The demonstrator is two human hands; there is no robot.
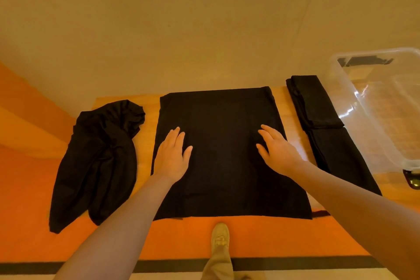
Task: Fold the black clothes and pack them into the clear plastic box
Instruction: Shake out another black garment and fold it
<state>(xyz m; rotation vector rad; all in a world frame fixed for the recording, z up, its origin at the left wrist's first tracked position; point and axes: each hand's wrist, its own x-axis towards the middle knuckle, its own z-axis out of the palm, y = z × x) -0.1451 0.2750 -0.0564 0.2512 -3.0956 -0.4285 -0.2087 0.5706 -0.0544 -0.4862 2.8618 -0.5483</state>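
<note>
Both hands, left hand (172,154) and right hand (278,150), apparently press flat on the black garment (222,166).

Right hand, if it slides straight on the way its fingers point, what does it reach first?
The right hand lies flat on the spread black cloth, fingers pointing up-left toward its far edge. It would probably cross only more of that cloth, then bare table; nothing else seems to lie in that line.

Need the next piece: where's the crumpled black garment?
Head view: the crumpled black garment lies at the table's left end, left of the flat black cloth.
</note>
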